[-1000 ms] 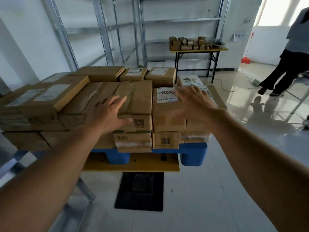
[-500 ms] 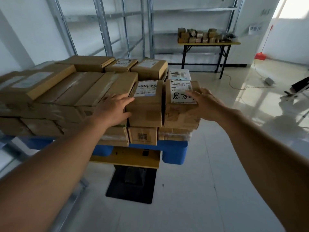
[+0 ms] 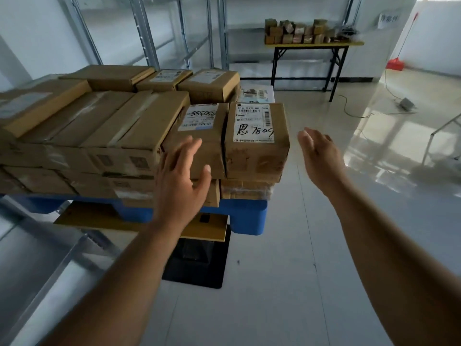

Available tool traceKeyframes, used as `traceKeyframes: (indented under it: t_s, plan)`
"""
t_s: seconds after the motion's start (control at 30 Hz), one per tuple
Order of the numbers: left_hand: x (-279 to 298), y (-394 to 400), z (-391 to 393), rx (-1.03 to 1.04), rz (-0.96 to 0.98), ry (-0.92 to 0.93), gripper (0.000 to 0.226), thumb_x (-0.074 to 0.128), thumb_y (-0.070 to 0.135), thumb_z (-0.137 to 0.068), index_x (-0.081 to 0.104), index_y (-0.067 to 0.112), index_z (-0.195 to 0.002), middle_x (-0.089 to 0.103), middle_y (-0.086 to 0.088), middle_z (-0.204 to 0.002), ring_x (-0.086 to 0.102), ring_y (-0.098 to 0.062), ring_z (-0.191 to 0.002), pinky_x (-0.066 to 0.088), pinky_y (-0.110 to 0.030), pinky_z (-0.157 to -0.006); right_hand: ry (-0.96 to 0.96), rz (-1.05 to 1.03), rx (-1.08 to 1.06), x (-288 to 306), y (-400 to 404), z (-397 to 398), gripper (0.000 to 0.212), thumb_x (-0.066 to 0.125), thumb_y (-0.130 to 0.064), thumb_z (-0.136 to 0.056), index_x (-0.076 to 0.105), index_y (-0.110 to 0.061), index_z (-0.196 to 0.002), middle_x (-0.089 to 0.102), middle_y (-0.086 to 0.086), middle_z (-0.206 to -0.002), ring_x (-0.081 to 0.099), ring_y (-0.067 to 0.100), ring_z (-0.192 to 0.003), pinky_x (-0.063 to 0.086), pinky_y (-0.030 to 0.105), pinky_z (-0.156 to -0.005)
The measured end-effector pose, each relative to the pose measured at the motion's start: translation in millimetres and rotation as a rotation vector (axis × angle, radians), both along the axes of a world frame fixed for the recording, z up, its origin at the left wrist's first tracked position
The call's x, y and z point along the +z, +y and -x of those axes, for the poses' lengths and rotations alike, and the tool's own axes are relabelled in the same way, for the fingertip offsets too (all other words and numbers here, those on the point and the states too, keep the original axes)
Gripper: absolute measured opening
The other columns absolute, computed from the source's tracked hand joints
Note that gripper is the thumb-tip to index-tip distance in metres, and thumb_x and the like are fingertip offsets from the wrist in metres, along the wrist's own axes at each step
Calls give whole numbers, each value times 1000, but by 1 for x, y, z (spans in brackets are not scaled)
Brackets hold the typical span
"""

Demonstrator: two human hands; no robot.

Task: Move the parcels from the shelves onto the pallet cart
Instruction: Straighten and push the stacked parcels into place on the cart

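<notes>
Head view: parcels stacked on a pallet cart, seen over two outstretched bare arms.
Parcel nearest the hands: a brown cardboard box [image 3: 257, 143] at the stack's near right corner, top layer; white shipping label with barcode and black handwriting on top; scuffed, taped front face.
Neighbour parcel: a similar labelled box [image 3: 199, 136], touching its left side.
Stack: two or more layers of flat brown cartons on a blue pallet [image 3: 245, 216], with a yellow cart deck [image 3: 204, 228] beneath.
Left hand [image 3: 180, 181]: fingers spread and straight, holding nothing, in front of the neighbour box; contact cannot be told.
Right hand [image 3: 318, 158]: loosely spread, holding nothing, just beside the corner box, apart from it.
Step in hand: judged to be a parcel set down and both hands free.
Next move: likely a turn to the metal shelves [image 3: 149, 33] for another parcel, which wants a two-handed grip.
Background: a surface [image 3: 314, 43] carrying small boxes.
</notes>
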State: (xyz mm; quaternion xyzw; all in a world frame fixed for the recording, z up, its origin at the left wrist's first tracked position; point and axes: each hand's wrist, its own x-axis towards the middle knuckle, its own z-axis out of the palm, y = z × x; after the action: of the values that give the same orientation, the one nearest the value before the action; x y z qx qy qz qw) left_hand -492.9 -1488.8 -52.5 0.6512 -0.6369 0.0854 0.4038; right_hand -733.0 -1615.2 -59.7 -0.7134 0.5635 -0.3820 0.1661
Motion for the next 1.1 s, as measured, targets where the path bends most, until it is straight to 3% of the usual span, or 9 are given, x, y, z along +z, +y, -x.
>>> traceKeyframes:
  t_s: [0.1, 0.27, 0.5, 0.6, 0.67, 0.77, 0.9, 1.0, 1.1]
  plan:
    - [-30, 20, 23, -55, -46, 66, 45, 48, 31, -88, 55, 7, -126, 57, -11, -122, 51, -25, -115, 48, -44, -91, 44, -64, 0, -26, 8, 6, 35, 23, -49, -95, 46, -23, -95, 49, 8, -96, 48, 22, -86, 33, 30, -72]
    - [-71, 28, 39, -82, -229, 172, 46, 59, 18, -89, 49, 13, -133, 54, -7, -128, 51, -22, -117, 46, -31, -90, 77, -82, -76, -44, 14, 3, 41, 36, -33, -101, 56, -9, -128, 56, 19, -124, 54, 32, -111, 40, 33, -90]
    - [-91, 12, 70, -89, -296, 328, 61, 54, 22, -92, 26, 11, -146, 35, -8, -148, 36, -22, -132, 36, -35, -106, 16, -204, -55, -61, 3, -3, 37, 40, -24, -99, 57, -9, -128, 57, 17, -127, 52, 30, -116, 38, 29, -92]
    - [-96, -1, 91, -16, -307, 430, 66, 54, 18, -92, 19, 10, -147, 29, -9, -151, 37, -26, -132, 36, -40, -107, -23, -268, -2, -67, -13, -1, 33, 40, -18, -98, 59, 1, -116, 61, 22, -113, 55, 33, -105, 41, 34, -83]
    - [-98, -11, 105, 47, -317, 494, 70, 53, 19, -93, 12, 11, -148, 20, -7, -155, 29, -25, -137, 30, -36, -111, -144, -394, 74, -70, -26, -2, 34, 38, -19, -99, 54, 6, -117, 59, 23, -108, 54, 35, -103, 43, 40, -89]
    - [-99, -28, 122, 162, -281, 595, 73, 51, 16, -93, 5, 12, -149, 10, -6, -157, 18, -20, -142, 22, -26, -110, -371, -606, 197, -69, -40, -8, 37, 35, -26, -102, 47, 0, -125, 52, 27, -123, 50, 43, -114, 37, 58, -102]
    - [-99, -43, 136, 271, -290, 733, 76, 50, 13, -92, 1, 18, -150, 6, -2, -158, 17, -22, -142, 25, -31, -110, -570, -826, 319, -70, -54, -18, 45, 35, -39, -102, 40, -15, -139, 47, 7, -120, 46, 24, -107, 40, 43, -96]
    - [-99, -52, 143, 268, -304, 789, 80, 49, 11, -91, -4, 21, -150, 5, 0, -158, 17, -23, -142, 25, -29, -107, -571, -888, 342, -72, -64, -23, 38, 34, -45, -100, 48, -23, -128, 50, 9, -124, 46, 22, -104, 39, 39, -89]
    - [-103, -60, 147, 279, -352, 787, 83, 48, 12, -90, -9, 23, -149, 3, -2, -158, 26, -30, -138, 33, -43, -108, -603, -898, 316, -75, -73, -26, 49, 38, -51, -96, 51, -19, -130, 54, 9, -133, 52, 25, -117, 39, 42, -97]
